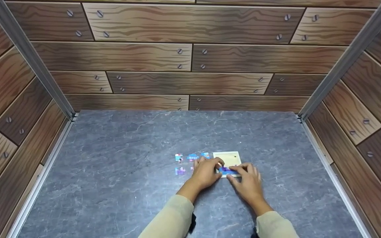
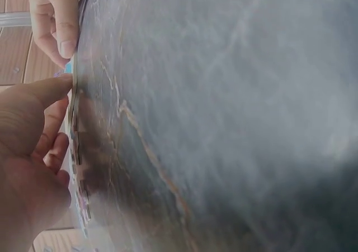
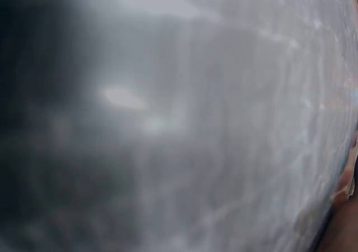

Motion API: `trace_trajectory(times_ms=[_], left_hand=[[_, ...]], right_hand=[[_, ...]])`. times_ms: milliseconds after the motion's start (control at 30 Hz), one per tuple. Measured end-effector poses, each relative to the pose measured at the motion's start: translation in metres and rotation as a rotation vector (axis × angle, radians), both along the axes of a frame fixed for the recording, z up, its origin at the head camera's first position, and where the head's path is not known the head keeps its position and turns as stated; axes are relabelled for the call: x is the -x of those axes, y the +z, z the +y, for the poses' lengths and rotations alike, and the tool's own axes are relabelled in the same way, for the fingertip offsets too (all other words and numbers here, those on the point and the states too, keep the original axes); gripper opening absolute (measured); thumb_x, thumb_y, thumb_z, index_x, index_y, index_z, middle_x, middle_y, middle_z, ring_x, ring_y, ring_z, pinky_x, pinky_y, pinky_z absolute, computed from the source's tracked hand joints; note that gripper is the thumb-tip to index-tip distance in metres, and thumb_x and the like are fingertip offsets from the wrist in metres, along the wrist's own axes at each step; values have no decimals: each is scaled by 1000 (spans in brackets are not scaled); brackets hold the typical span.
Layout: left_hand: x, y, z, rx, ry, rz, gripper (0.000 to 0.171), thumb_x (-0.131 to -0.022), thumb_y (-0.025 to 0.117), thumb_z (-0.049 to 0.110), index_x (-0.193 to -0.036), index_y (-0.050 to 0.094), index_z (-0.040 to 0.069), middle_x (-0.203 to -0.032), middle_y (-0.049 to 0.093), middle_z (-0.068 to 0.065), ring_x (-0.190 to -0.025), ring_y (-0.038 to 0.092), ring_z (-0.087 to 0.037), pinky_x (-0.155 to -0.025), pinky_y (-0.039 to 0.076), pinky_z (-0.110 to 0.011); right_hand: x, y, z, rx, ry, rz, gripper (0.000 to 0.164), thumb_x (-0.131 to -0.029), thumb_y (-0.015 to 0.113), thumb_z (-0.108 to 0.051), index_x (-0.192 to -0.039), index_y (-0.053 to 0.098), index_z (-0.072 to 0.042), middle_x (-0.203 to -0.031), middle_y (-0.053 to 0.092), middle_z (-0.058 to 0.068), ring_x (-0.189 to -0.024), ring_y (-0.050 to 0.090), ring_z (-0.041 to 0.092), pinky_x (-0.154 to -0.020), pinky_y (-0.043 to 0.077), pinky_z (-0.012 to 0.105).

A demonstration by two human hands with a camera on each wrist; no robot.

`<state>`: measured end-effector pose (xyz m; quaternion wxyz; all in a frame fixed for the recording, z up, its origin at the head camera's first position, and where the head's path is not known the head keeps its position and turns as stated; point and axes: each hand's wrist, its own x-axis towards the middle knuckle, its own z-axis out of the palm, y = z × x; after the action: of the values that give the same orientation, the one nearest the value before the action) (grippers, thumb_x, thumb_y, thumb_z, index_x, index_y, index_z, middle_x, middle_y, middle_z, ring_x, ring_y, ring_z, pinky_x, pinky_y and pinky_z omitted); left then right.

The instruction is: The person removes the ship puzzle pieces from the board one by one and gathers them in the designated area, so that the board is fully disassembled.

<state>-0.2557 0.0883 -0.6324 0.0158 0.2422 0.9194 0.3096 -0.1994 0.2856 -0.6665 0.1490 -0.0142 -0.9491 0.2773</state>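
A shallow pale puzzle tray (image 1: 226, 156) lies on the table, with blue and purple jigsaw pieces (image 1: 229, 171) along its near side. My left hand (image 1: 206, 171) is at the tray's left edge, its index finger and thumb curled about a purple puzzle piece (image 1: 224, 169) at the near left corner. From the right, my right hand (image 1: 249, 182) touches the pieces with its index fingertip, its thumb at the near rim. The left wrist view catches both thumbs at the tray's edge. In the right wrist view, blurred tabletop fills most of the picture.
Left of the tray lie several loose pieces, among them a multicoloured piece (image 1: 179, 157), a blue piece (image 1: 192, 157) and a purple piece (image 1: 180, 171); my left hand partly covers others. Wood-patterned walls (image 1: 190, 59) enclose the grey marbled table (image 1: 117, 178) at the back and sides.
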Motion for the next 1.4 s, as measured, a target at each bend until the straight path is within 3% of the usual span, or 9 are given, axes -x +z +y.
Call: trace_trajectory(times_ms=[467, 700, 1033, 1200, 1400], left_hand=[[5, 0, -4, -1, -7, -42, 37, -90, 90, 33, -124, 76, 26, -110, 81, 12, -101, 57, -14, -94, 35, -39], [3, 1, -8, 33, -26, 40, 35, -87, 92, 33, -118, 77, 24, -107, 69, 6, -99, 56, -15, -92, 37, -38], [-4, 11, -26, 65, -47, 98, 35, -91, 85, 33, -124, 74, 24, -106, 71, 8, -97, 55, -12, -93, 38, -37], [-14, 16, -44, 60, -92, 55, 36, -93, 83, 31, -126, 73, 21, -112, 71, 6, -103, 62, -12, -101, 52, -37], [-26, 16, -71, 66, -167, -56, 39, -95, 80, 30, -131, 69, 18, -121, 69, 4, -111, 67, -9, -105, 57, -30]], right_hand=[[0, 1, -1, -1, -3, -18, 34, -92, 88, -31, -123, 81, -22, -122, 61, 8, -117, 55, 31, -103, 39, 54], [-2, 0, -1, 12, 10, -25, 34, -92, 88, -31, -124, 81, -21, -122, 62, 8, -116, 55, 31, -103, 39, 55], [2, -1, -2, 1, 8, -19, 34, -93, 87, -33, -124, 81, -22, -123, 62, 9, -116, 56, 32, -104, 39, 56], [1, -1, -3, 0, 5, -23, 33, -92, 88, -32, -124, 81, -22, -122, 62, 8, -116, 56, 32, -104, 40, 55], [1, 0, -1, 8, 8, -24, 34, -93, 88, -31, -124, 81, -22, -124, 61, 9, -118, 55, 32, -105, 38, 58]])
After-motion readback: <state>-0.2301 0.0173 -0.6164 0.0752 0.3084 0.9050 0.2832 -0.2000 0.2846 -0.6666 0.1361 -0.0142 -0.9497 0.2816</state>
